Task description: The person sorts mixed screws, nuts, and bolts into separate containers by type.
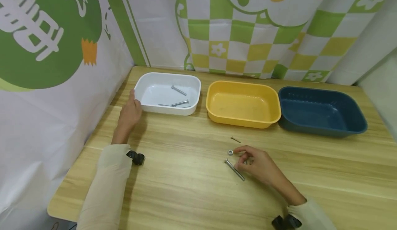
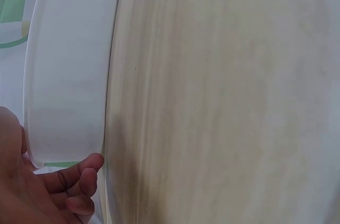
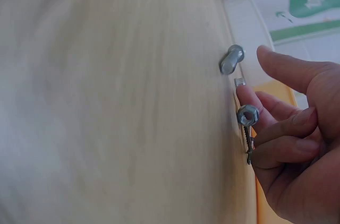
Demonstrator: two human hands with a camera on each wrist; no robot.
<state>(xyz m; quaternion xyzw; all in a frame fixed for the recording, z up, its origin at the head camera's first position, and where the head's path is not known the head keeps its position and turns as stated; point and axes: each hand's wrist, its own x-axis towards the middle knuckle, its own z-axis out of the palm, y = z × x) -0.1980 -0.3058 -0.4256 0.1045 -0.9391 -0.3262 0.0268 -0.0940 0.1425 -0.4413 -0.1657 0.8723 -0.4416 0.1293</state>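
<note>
My left hand (image 1: 128,113) grips the left end of a white plastic bin (image 1: 164,110), fingers against its outer end. Several bolts (image 1: 179,90) lie inside that bin. Over the table, my right hand (image 1: 260,166) hovers with thumb and forefinger spread apart and the other fingers bent, nothing visibly held. Beside its fingertips are a hex nut (image 1: 230,152) and a long bolt (image 1: 234,170). A second nut (image 1: 245,162) shows between the fingers, partly covered. Just beyond lies a thin screw (image 1: 235,139). In the right wrist view, a nut (image 3: 248,115) appears in front of the fingers.
A yellow bin (image 1: 243,122) and a dark blue bin (image 1: 322,131) stand right of the white one along the back of the wooden table (image 1: 186,175). Patterned cloth (image 1: 217,30) hangs behind them. Each wrist carries a small black camera (image 1: 136,157).
</note>
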